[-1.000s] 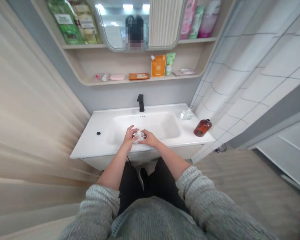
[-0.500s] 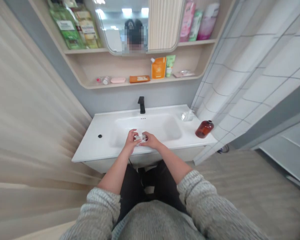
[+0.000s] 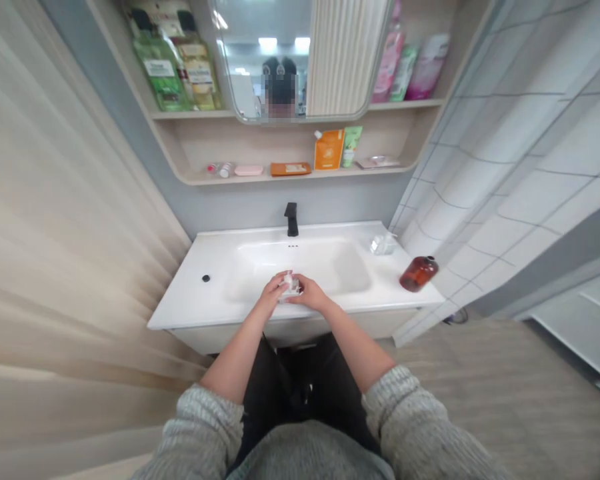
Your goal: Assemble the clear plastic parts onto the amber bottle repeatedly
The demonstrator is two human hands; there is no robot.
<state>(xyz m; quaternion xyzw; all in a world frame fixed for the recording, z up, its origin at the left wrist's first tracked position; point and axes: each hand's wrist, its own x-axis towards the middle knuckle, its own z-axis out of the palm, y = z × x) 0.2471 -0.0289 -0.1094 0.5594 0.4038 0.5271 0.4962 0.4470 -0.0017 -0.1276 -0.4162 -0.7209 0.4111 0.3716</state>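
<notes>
Over the front edge of the white sink basin (image 3: pixel 325 263), my two hands close around a small clear container (image 3: pixel 291 287) with whitish parts. My left hand (image 3: pixel 273 292) wraps its left side, fingers curled over the top. From the right, my right hand (image 3: pixel 311 293) grips the same container. Much of its shape is hidden by my fingers, so its exact kind is unclear. A black faucet (image 3: pixel 292 220) stands behind the basin.
A clear pump bottle (image 3: pixel 383 245) and a brown bottle (image 3: pixel 419 273) are on the counter's right side. Above hangs a shelf (image 3: pixel 200 179) with several toiletries and a mirror (image 3: pixel 265 40). A curtain (image 3: pixel 70 200) borders the left, a tiled wall (image 3: pixel 510 173) the right.
My view has shifted slightly, so the scene sits lower and farther right. Both hands still hold the clear container; my left fingers now lie closer over its top.
</notes>
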